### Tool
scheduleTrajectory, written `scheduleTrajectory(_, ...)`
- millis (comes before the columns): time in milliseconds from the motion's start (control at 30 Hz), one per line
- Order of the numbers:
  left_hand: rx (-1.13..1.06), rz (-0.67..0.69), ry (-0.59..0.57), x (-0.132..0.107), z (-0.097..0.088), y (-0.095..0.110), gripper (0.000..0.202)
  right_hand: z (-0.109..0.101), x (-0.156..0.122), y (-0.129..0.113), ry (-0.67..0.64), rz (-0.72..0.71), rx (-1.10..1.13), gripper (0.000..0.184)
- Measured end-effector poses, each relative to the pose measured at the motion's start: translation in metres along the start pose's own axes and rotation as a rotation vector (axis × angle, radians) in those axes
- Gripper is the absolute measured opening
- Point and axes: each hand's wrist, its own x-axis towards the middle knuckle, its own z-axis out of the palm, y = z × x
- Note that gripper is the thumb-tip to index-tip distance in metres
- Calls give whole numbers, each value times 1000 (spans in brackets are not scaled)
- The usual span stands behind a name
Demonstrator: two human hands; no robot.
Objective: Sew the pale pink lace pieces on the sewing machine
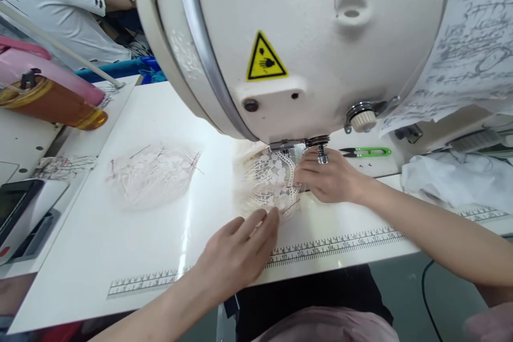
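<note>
A cream lace piece (270, 176) with a scalloped, dotted edging lies under the head of a white sewing machine (312, 21). My left hand (242, 248) pinches the near edge of this lace, thumb and fingertips together. Close to the presser area, my right hand (331, 176) is closed on the lace's right edge; its fingertips are partly hidden behind the machine's needle clamp parts. A loose dark thread shows on the lace between the hands. To the left, a second pale lace piece (152, 176) with thread tails lies flat on the white table.
Green thread snips (379, 152) lie behind my right hand. A printed ruler strip (328, 248) runs along the front edge. White cloth (449, 176) is bunched at right, below handwritten paper (476, 43). An amber cup (60, 104) and pink bottle (68, 75) lean at left. A co-worker (68, 5) sits beyond.
</note>
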Motion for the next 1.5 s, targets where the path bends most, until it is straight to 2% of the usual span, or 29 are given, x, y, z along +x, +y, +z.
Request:
scheduleTrajectory(133, -302, -465, 13, 10, -13, -16, 17, -5, 1, -2, -12, 9, 57, 20)
scheduleTrajectory(200, -402, -582, -26, 18, -19, -29, 20, -4, 2, -2, -23, 19, 39, 17)
scheduleTrajectory(267, -454, -552, -105, 27, -18, -41, 23, -2, 2, 0, 10, 3, 29, 15)
scheduleTrajectory(367, -456, -351, -188, 36, -3, -49, 27, 1, 1, 3, 90, -64, 55, 13)
scheduleTrajectory(467, -323, -183, -98, 40, 18, -45, 14, -2, 1, 4, 124, -104, 67, 10)
scheduleTrajectory(567, -222, -123, 39, 38, 33, -38, 19, -4, 2, 2, 103, -75, 27, 9)
scheduleTrajectory(733, -169, -155, 115, 32, 37, -33, 21, -4, 4, -2, 64, -65, -103, 14)
scheduleTrajectory(900, -149, -90, 185, 29, 40, -36, 19, -11, 4, -3, 24, -79, -62, 17)
scheduleTrajectory(1033, -277, -101, 130, 25, 47, -34, 24, -10, 5, -4, 52, -51, -90, 14)
scheduleTrajectory(1200, -297, -132, 92, 23, 48, -32, 24, 4, -2, -2, 81, -41, -115, 22)
scheduleTrajectory(1367, -307, -152, 82, 24, 48, -31, 25, 11, -10, 1, -29, -7, -108, 25)
scheduleTrajectory(1500, -313, -178, 75, 24, 50, -30, 26, 6, -6, 2, -8, -1, -70, 22)
